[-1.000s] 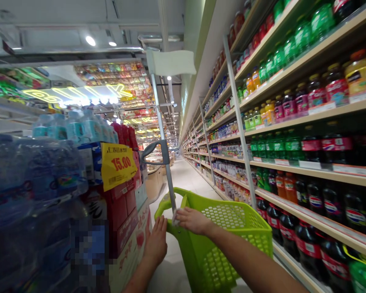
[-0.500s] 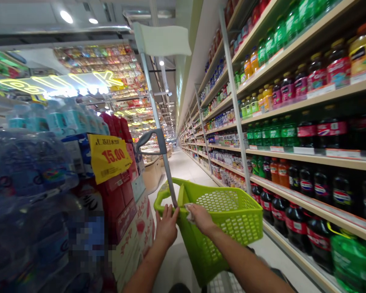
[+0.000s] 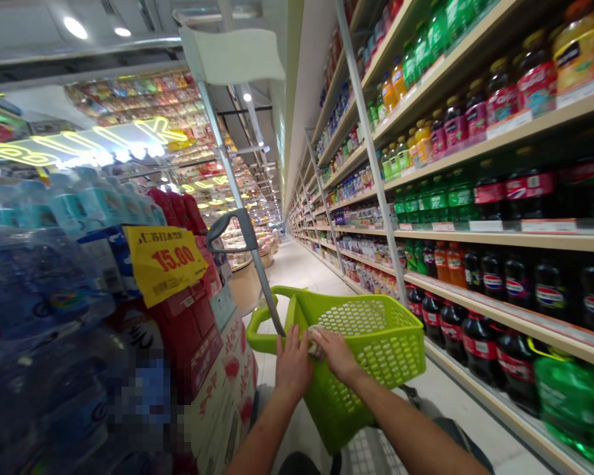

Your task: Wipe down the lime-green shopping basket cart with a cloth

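low in the middle of the frame, the left hand (image 3: 293, 359) lies flat with fingers spread on the near rim of a lime-green plastic basket (image 3: 391, 353), just beside the foot of a grey pole (image 3: 238, 204) topped by a white flag (image 3: 232, 56). the right hand (image 3: 335, 353) is closed on a crumpled whitish wad (image 3: 317, 333) (cloth or paper, cannot tell) pressed to that rim. a yellow price tag (image 3: 164, 262) sits at left, soda bottles (image 3: 519, 293) at right.

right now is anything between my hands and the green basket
Only a small crumpled cloth: it sits under the right hand, pressed against the near rim of the basket. The left hand lies flat on that rim beside the grey pole, with nothing visible between.
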### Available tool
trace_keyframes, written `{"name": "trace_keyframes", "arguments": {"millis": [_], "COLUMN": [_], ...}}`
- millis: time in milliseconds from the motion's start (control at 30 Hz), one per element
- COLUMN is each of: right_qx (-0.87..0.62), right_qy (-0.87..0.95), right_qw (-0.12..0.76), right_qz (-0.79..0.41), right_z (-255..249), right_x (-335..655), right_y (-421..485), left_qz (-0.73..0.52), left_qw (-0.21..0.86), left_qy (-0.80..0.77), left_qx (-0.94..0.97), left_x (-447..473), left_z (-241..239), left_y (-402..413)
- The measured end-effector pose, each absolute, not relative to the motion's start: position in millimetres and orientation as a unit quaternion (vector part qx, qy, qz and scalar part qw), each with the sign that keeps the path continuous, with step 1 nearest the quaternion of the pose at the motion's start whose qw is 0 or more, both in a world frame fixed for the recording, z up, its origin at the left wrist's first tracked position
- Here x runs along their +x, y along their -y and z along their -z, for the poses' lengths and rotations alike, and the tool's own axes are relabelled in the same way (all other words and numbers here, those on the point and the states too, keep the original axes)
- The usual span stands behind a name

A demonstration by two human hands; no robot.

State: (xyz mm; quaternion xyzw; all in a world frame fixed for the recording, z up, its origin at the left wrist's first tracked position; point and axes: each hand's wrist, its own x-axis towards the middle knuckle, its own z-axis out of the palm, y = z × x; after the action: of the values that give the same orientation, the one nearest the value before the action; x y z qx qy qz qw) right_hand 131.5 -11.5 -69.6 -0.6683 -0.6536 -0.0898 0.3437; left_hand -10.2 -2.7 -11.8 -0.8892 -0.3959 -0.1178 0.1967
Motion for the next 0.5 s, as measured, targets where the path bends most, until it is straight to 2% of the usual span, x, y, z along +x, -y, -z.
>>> {"name": "trace_keyframes", "arguments": {"millis": [133, 233, 333, 500], "right_qx": [-0.728, -0.732, -0.694, -0.659], "right_qy": [0.59, 0.571, 0.611, 0.65], "right_qw": [0.34, 0.359, 0.369, 0.366], "right_qz": [0.079, 0.092, 0.098, 0.1], "right_z": [93, 97, 88, 76], "right_x": [194, 216, 187, 144], "right_y": [42, 53, 35, 10], "left_qz": [0.032, 0.029, 0.039, -0.038], "left_qw": [0.184, 0.196, 0.2, 0.158], "left_qy": [0.404, 0.402, 0.392, 0.397], "left_qx": [-0.896, -0.894, -0.897, -0.903], "left_x": [-18, -12, 6, 21], "left_z": [8, 4, 2, 7], "left_y": [-14, -16, -12, -11]}}
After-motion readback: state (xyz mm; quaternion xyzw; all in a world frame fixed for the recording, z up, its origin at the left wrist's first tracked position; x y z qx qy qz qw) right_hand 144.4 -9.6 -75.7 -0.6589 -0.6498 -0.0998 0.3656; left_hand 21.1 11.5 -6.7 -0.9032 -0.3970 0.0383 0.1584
